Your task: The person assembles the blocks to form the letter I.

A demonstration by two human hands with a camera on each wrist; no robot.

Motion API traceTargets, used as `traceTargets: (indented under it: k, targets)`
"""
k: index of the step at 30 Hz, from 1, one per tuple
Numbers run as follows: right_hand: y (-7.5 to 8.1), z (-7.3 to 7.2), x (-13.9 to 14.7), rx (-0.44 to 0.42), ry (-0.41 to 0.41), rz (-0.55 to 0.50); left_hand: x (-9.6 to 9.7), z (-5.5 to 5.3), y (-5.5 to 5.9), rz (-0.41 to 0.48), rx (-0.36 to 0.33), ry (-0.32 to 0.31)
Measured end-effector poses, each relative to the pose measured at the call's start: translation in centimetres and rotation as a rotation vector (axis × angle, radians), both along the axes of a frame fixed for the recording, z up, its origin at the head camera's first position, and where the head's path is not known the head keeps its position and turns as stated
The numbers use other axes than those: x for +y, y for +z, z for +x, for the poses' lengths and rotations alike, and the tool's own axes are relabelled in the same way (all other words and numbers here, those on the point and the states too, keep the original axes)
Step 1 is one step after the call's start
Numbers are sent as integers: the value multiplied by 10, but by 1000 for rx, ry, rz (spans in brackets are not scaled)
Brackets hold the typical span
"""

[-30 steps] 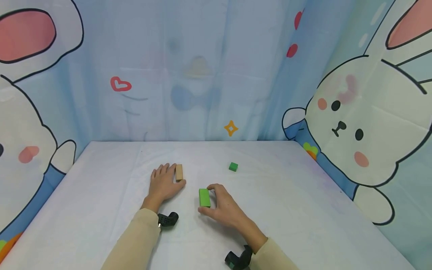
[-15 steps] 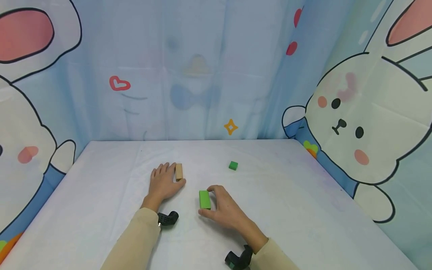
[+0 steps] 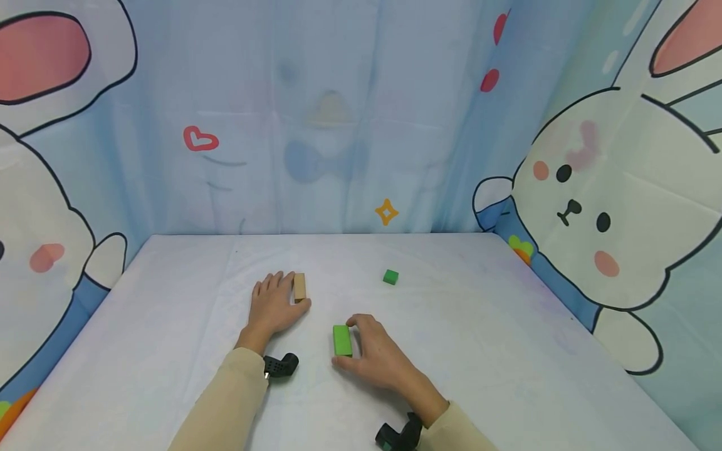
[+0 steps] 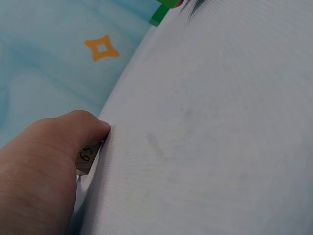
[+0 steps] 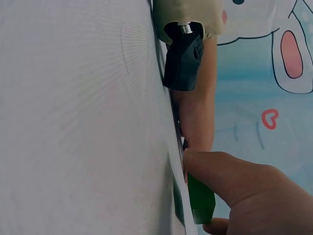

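Observation:
My left hand [image 3: 275, 308] lies low over the white cloth, index finger at the far end of a small wooden block [image 3: 299, 287] and thumb at its near end. In the left wrist view, the end of this wooden block [image 4: 87, 157] carries the printed number 65, partly covered by the thumb. A light green rectangular block [image 3: 342, 341] is held lengthwise between the thumb and index finger of my right hand [image 3: 379, 355]. The right wrist view shows that green block [image 5: 201, 198] close beside the cloth, its far part behind the thumb.
Farther back on the white-covered table [image 3: 479, 351] sits a small dark green block [image 3: 390, 277]. A light blue curtain [image 3: 327, 125] with cartoon rabbits hangs along the back and sides. Black wrist cameras [image 3: 282, 365] sit at both cuffs.
My right hand has drawn the green block a little toward me, sliding closer to the front of the table. The left hand and wooden block have stayed in place.

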State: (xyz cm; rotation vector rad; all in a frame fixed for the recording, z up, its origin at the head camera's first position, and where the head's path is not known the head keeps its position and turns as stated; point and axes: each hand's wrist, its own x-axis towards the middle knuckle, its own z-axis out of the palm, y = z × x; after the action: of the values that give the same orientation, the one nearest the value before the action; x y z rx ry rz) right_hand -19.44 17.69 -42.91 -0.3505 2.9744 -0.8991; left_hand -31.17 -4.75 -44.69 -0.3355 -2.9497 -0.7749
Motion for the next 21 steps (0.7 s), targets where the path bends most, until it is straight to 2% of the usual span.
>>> traceTargets:
  k: [10,21]
  targets:
    - [-3,3,-2,79,20,135,0,0,0,-3,17,1]
    - [-2,3,-2,86,31,139,-1,0,1,-1,1,4]
